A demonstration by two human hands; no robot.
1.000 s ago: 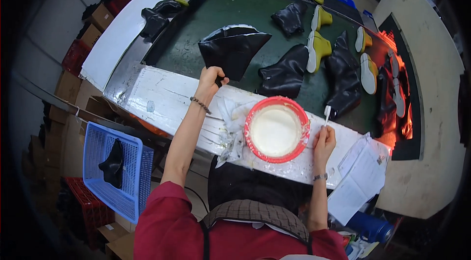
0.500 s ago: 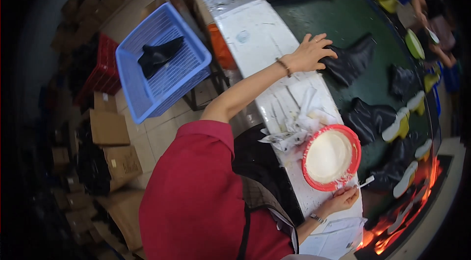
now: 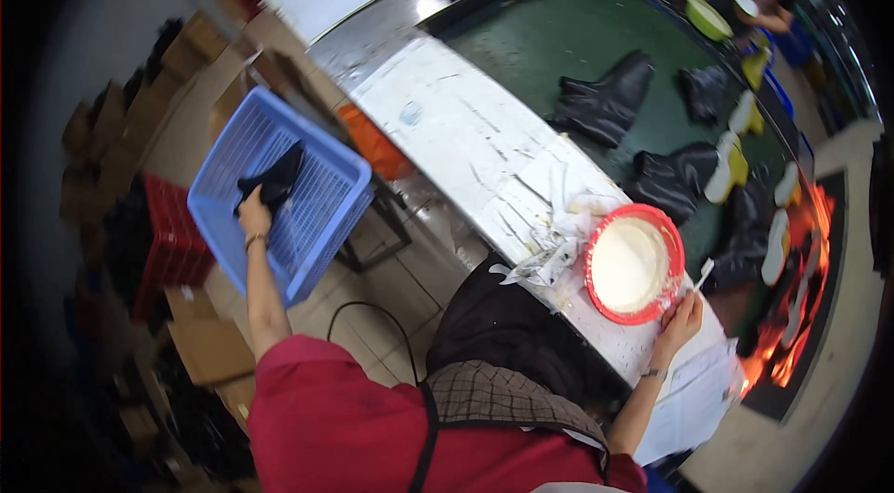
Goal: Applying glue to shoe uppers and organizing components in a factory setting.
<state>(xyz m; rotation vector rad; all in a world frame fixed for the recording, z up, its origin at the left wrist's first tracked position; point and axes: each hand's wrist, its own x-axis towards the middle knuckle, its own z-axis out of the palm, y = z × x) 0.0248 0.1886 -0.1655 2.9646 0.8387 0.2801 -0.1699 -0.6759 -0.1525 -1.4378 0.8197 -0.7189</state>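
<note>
My left hand (image 3: 251, 216) reaches into the blue plastic basket (image 3: 346, 167) at the left. Its fingers are closed on the near end of a black boot upper (image 3: 284, 174) that lies in there. My right hand (image 3: 683, 318) is at the near edge of a red-rimmed bowl (image 3: 674, 242) of creamy white paste (image 3: 630, 265). Between its fingers is a slim white brush (image 3: 705, 275), whose tip points away from me. Another black boot upper (image 3: 610, 100) lies on the green belt (image 3: 531, 41) beyond the white bench (image 3: 466, 111).
Several black boots (image 3: 678, 178) and pale soles (image 3: 723, 172) lie along the belt, beside an orange-glowing heater (image 3: 815, 260). Crumpled tissue (image 3: 559, 237) sits by the bowl. A co-worker's hands (image 3: 771, 20) are across the belt, near a green bowl (image 3: 708, 18). Cartons (image 3: 209, 349) and a red crate (image 3: 172, 237) stand left.
My left hand has let go of the boot upper on the belt and swung left into the basket, onto the one there. My right hand stays by the bowl with the brush.
</note>
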